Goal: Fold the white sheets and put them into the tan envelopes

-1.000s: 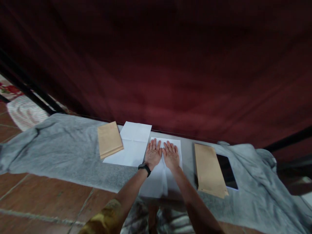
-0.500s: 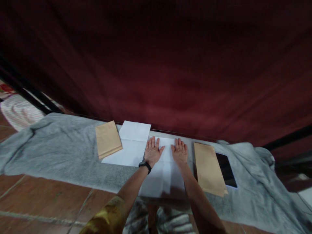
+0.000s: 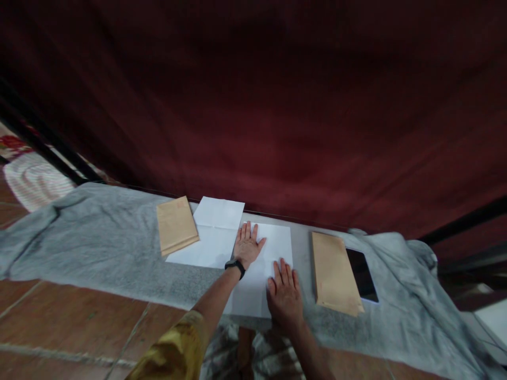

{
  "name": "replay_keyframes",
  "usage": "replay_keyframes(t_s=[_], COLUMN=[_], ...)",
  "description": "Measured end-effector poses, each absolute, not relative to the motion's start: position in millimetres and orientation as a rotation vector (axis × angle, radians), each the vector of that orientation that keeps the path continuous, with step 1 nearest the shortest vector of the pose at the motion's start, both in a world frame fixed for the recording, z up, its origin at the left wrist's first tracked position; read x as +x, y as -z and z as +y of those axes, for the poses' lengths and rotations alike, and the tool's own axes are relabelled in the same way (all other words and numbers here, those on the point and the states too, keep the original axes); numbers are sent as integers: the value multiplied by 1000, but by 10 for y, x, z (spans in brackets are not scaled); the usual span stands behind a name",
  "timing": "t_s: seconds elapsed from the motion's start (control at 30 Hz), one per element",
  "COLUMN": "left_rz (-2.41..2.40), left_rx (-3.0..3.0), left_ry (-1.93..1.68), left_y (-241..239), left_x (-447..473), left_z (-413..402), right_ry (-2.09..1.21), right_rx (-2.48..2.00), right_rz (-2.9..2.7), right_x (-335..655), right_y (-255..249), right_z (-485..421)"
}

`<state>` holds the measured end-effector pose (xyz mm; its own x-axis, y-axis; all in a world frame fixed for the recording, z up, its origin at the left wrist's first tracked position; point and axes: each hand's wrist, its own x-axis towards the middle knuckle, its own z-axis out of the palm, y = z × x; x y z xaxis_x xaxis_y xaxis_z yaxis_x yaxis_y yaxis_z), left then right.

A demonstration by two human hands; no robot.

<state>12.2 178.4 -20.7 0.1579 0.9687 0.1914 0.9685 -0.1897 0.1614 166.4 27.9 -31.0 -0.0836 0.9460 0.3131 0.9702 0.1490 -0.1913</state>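
A creased sheet of white paper (image 3: 253, 287) lies flat in front of me. My left hand (image 3: 247, 246), with a black band on the wrist, rests spread on the sheet's upper left part. Lower down, my right hand (image 3: 284, 295) lies palm down over the sheet's right side, fingers stretched out. To the left is a second white sheet (image 3: 217, 232) with a fold line across it. Its left edge touches or lies under a small stack of brown envelopes (image 3: 177, 224).
Right of the sheet lies a longer stack of brown envelopes (image 3: 336, 274), with a dark-screened phone (image 3: 362, 275) beside it. A grey cloth (image 3: 119, 237) covers the low surface. Behind it hangs a dark red curtain (image 3: 253, 116); tiled floor (image 3: 79, 327) shows in front.
My right hand has slid down the sheet toward me, from its upper right part to its lower right. My left hand stays in about the same place.
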Motion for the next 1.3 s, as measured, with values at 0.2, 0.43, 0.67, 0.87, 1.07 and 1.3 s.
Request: replay_keyframes(t_s=[0.2,0.43,0.67,0.87,1.07,1.3], left_rz=[2017,1660,1390,1177,1158,1180], left_rx=[2381,2662,2795,2835,2850,2898], left_ry=[-321,-370,-382,-238,-133,-37], left_y=[119,210,99,-11,-73,-45], left_x=[155,118,-265,-504,-543,-596], left_z=[1625,648,112,5,7,25], right_ry=[142,153,152,161,166,78], right_rx=[-1866,-1843,-1858,-1891,-1870,-1902], right_rz=[-2009,-2000,-1980,-1962,-1958,-1976], right_x=[1633,1653,1658,1659,1662,1515], right_y=[301,356,365,382,418,240], right_z=[142,166,146,127,1,-44])
